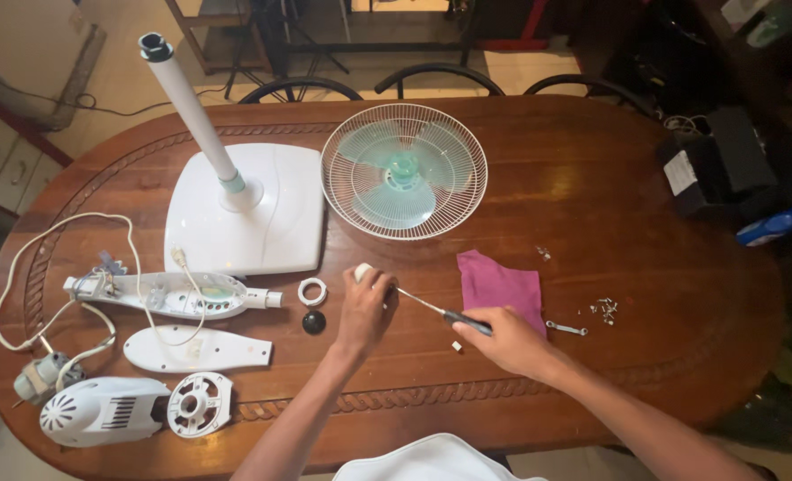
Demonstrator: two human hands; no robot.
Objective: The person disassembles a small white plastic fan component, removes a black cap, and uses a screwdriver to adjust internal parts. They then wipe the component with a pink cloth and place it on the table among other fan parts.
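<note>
This looks like a home dining room: a big oval wooden counter [592,178] with carved edging, curved dark chairs [440,76] tucked along its far side, a tiled floor beyond, and a white cabinet [0,160] with drawers by the wall at the left.

A black box-shaped object [721,160] sits at the far right edge of the oval wooden table [592,178], bearing a white rectangular label [680,173] on its near face. Beside it, off the table's rim, lies a blue elongated package [781,223], partly cut off by the frame.
</note>
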